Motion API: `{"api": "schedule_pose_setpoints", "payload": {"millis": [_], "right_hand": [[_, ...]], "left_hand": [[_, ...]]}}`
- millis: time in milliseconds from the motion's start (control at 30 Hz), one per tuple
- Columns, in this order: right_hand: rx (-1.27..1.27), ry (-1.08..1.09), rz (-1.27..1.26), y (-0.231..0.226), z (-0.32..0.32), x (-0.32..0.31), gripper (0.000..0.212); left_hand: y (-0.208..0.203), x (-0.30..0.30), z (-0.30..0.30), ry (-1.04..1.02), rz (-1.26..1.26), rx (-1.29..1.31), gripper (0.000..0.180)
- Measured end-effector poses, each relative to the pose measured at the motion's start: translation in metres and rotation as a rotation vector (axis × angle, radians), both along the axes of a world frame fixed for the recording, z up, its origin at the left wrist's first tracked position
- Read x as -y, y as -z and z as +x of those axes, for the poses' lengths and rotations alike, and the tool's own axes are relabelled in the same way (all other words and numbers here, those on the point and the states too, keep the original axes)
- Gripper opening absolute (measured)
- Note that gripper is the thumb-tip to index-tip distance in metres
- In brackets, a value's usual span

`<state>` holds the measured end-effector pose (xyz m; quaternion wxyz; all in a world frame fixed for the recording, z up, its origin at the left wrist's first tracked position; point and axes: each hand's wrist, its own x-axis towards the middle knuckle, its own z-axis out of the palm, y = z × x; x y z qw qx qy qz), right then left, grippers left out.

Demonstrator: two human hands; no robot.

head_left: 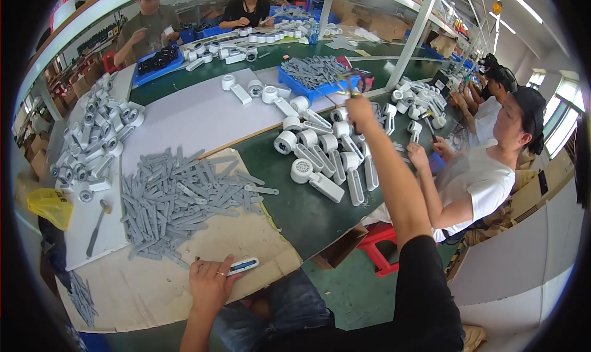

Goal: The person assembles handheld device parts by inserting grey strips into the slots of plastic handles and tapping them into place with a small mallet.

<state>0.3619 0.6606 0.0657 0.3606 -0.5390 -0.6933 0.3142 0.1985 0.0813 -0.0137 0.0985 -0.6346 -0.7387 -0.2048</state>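
Note:
My left hand (211,282) rests on the cardboard at the near edge, its fingers closed on a small white fan handle (244,266). That handle lies open side up with a blue part inside; whatever is under my palm is hidden. My right arm is stretched far forward, and my right hand (361,113) is closed around something thin and dark that I cannot make out, next to the blue tray (305,93) of grey strips. A heap of flat grey handle covers (178,198) lies just beyond my left hand. White handheld fans (326,189) sit below my right arm.
More white fans (101,127) are piled at the left, near a yellow plastic bag (49,207) and a dark-handled brush (97,232). A co-worker in a white shirt (480,173) sits close on the right, by a red stool (377,250). A metal post (415,35) rises beyond the tray.

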Motion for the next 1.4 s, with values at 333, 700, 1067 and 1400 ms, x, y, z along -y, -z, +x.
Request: {"api": "schedule_pose_setpoints", "payload": {"millis": [333, 700, 1067, 1400], "right_hand": [[0.248, -0.917, -0.328, 0.024, -0.018, 0.379, 0.056], [-0.048, -0.648, -0.461, 0.078, -0.010, 0.403, 0.039], [-0.468, -0.453, -0.685, 0.083, 0.001, 0.392, 0.033], [-0.476, -0.492, -0.686, 0.087, 0.004, 0.387, 0.030]], "left_hand": [[0.002, 0.020, -0.008, -0.074, 0.067, 0.082, 0.035], [-0.006, 0.023, -0.022, 0.018, 0.028, 0.121, 0.039], [0.000, -0.072, -0.101, 0.019, 0.081, 0.176, 0.024], [-0.047, -0.069, -0.080, 0.063, -0.078, 0.363, 0.010]]}}
